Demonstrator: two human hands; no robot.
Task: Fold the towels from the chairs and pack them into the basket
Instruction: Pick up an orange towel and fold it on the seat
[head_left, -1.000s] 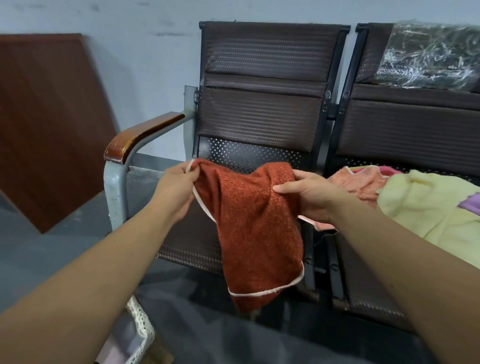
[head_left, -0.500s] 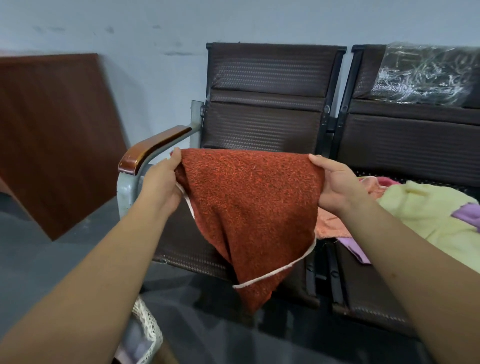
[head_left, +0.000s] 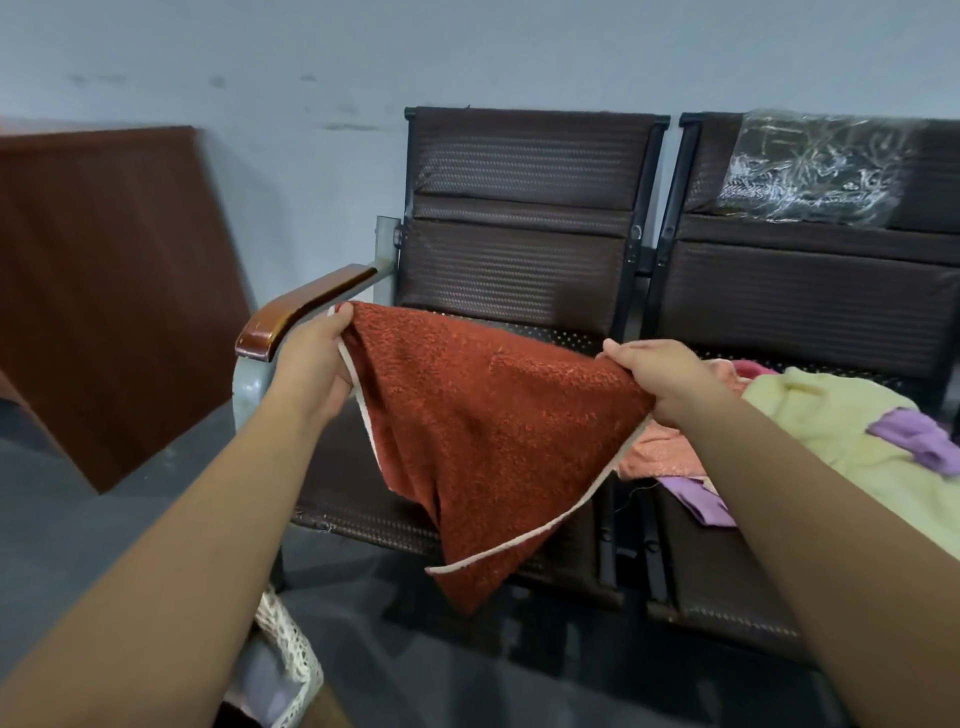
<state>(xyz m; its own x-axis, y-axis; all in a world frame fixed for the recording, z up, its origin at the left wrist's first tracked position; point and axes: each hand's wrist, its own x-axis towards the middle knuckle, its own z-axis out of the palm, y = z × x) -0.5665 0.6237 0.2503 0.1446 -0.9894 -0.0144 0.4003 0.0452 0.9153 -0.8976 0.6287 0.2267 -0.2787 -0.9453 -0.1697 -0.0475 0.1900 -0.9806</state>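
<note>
A rust-red towel (head_left: 483, 431) with a pale edge hangs spread in the air over the left chair seat (head_left: 353, 499). My left hand (head_left: 317, 364) pinches its left corner and my right hand (head_left: 660, 374) pinches its right corner. The towel's lower point droops below the seat's front edge. On the right chair lie more towels: a pale yellow one (head_left: 841, 431), an orange one (head_left: 660, 452) and purple ones (head_left: 696, 493). A lace-trimmed basket (head_left: 291, 654) shows at the bottom left, partly hidden behind my left arm.
Two dark perforated chairs stand against a grey wall; the left one has a wooden armrest (head_left: 296, 317). A plastic sheet (head_left: 810, 166) covers part of the right backrest. A brown wooden board (head_left: 104, 286) leans at the left. The floor is dark grey.
My hands have pulled apart and stretched the towel's top edge out wide. The towel, bunched between my hands a second ago, now hangs as a spread triangle.
</note>
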